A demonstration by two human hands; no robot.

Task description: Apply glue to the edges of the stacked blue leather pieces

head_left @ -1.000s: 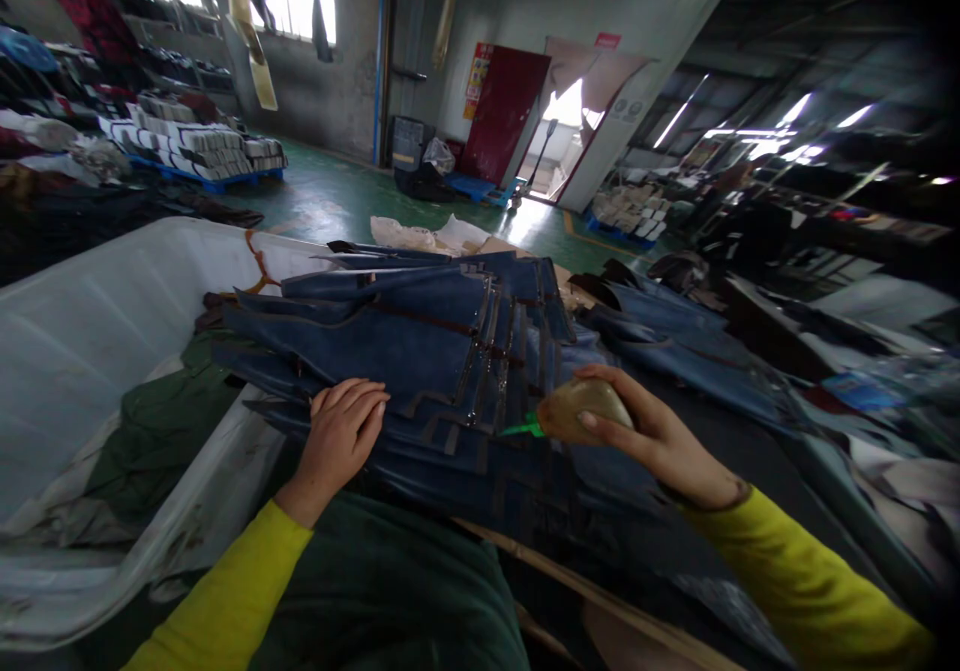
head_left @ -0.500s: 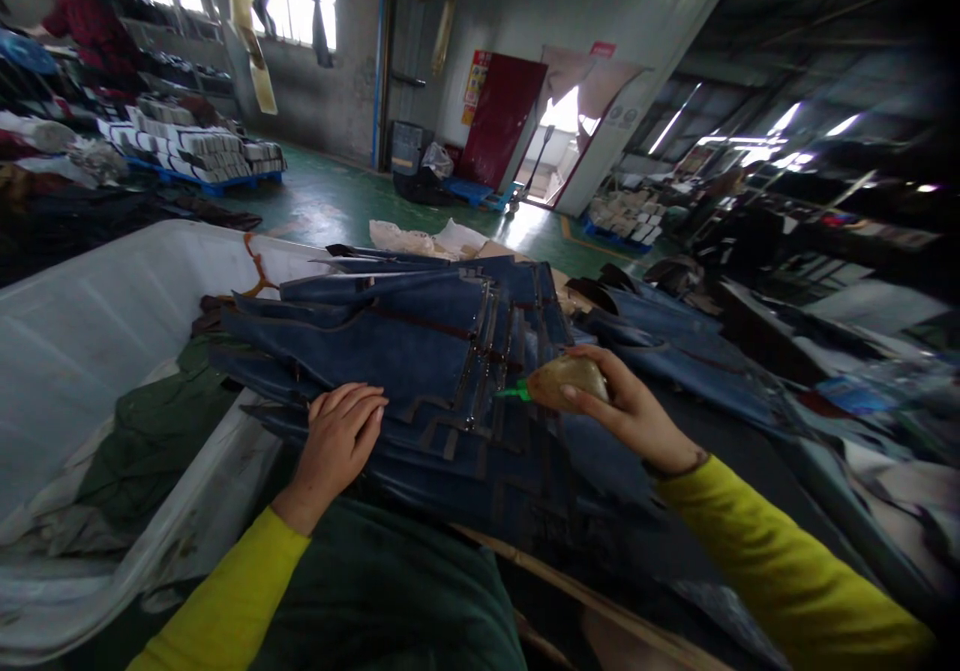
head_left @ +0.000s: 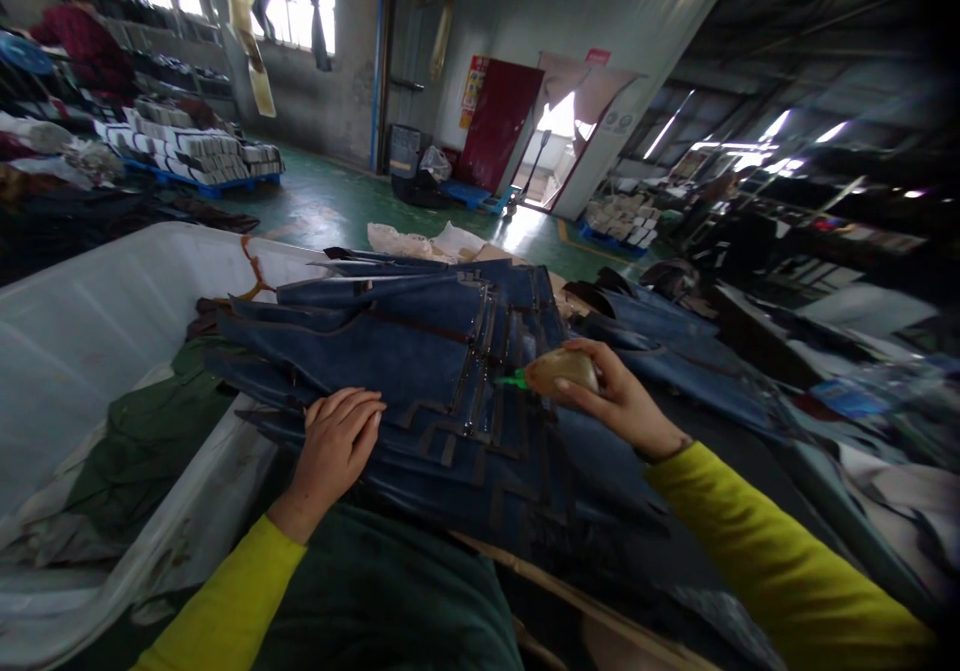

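Note:
My right hand [head_left: 619,401] is wrapped around a tan squeeze bottle [head_left: 561,373] with a green nozzle. The bottle lies tilted, its tip pointing left, just over or touching the stepped edges of a stack of dark blue sheet pieces [head_left: 397,351]; contact cannot be made out. Glossy wet-looking streaks run along those dark-bordered edges near the nozzle. On the near left part of the same stack rests my left hand [head_left: 341,441], palm down with the fingers stretched out, holding nothing.
A white plastic bin [head_left: 90,321] with green cloth [head_left: 142,431] inside stands at the left. More blue pieces [head_left: 660,331] lie to the right. Beyond are a loaded blue pallet [head_left: 210,183], a red door [head_left: 501,121] and a person [head_left: 82,46] in dark red.
My right hand has moved the bottle slightly away from me along the stepped edges. A glossy streak shows more clearly below the nozzle. My left hand stays in place.

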